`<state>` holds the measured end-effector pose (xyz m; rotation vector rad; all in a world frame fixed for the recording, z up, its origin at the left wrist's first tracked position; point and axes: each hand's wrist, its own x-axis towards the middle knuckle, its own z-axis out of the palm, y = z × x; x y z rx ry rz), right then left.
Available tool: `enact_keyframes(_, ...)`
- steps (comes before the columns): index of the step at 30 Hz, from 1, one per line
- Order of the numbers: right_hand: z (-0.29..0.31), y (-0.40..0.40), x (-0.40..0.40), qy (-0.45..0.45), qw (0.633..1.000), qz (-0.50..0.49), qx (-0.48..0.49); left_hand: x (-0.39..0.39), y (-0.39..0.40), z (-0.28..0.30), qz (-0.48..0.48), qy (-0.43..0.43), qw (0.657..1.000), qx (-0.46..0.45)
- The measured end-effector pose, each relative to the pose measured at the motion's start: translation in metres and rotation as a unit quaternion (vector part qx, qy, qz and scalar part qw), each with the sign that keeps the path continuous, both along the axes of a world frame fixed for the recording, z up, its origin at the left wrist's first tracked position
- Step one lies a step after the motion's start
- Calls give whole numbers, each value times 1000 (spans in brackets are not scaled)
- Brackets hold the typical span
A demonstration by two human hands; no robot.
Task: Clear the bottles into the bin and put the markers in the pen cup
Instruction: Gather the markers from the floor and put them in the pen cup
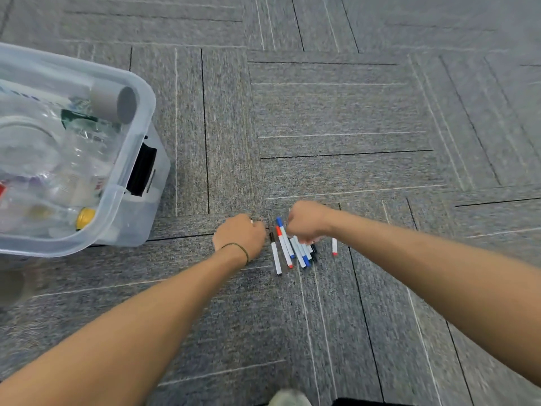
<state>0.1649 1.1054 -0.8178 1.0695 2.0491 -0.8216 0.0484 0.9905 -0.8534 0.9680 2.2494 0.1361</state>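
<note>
Markers (288,249) lie between both fists, pointing roughly 11-to-5; right hand (306,221) curled onto them, left hand (241,232) closed, can't tell on what.

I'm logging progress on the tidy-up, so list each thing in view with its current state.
Plastic bin: open, lidless, on carpet.
Bottles: inside bin.
Grey tube: lying in bin.
Markers: capped, bunched on carpet.
Lone red marker: lying apart, right of bunch.
Left hand: curled beside markers.
Right hand: curled over markers.
</note>
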Motion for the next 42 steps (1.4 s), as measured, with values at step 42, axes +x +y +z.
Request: enact_keyframes(42, 13, 2, 11, 22, 992, -127, 9, 47, 1, -7, 54, -52, 997, 19)
